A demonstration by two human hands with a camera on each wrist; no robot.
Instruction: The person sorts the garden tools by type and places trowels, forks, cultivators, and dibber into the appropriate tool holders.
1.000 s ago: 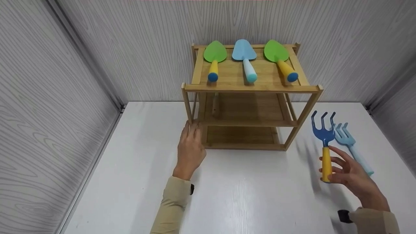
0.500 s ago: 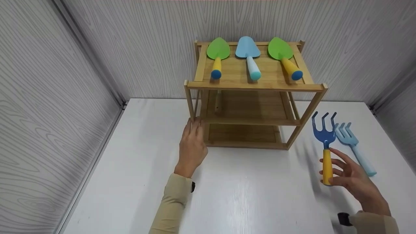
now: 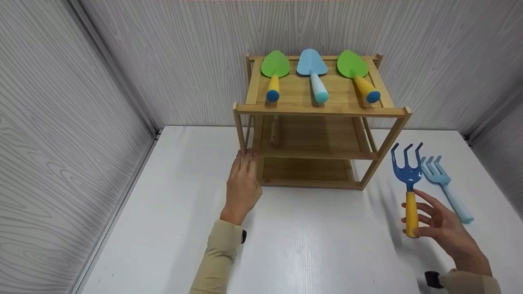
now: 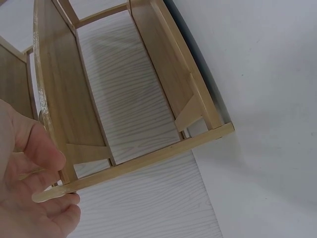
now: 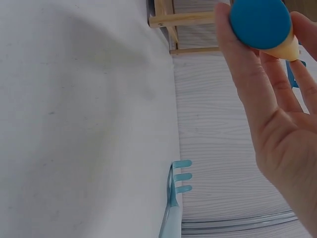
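My left hand (image 3: 244, 185) grips the left front post of a three-tier wooden rack (image 3: 327, 154); in the left wrist view its thumb and fingers (image 4: 62, 213) lie around the post. In my right hand (image 3: 447, 230) is a hand rake with a blue three-pronged head and yellow handle (image 3: 412, 214), held upright between thumb and fingertips, right of the rack. The right wrist view shows the blue end cap (image 5: 261, 22) of its handle. Behind it on the table lies a light blue hand rake (image 3: 448, 190), prongs toward the back.
Across the rack's top tier lie a green trowel (image 3: 276, 64), a light blue trowel (image 3: 311, 63) and another green trowel (image 3: 352, 64), handles toward me. The rack stands on a white table (image 3: 310, 241) near the grey wood-grain back wall (image 3: 196, 61), with side walls at both sides.
The blue and yellow hand rake has come slightly down and toward me with my right hand. My left hand keeps its place on the rack post. The head view has shifted a little.
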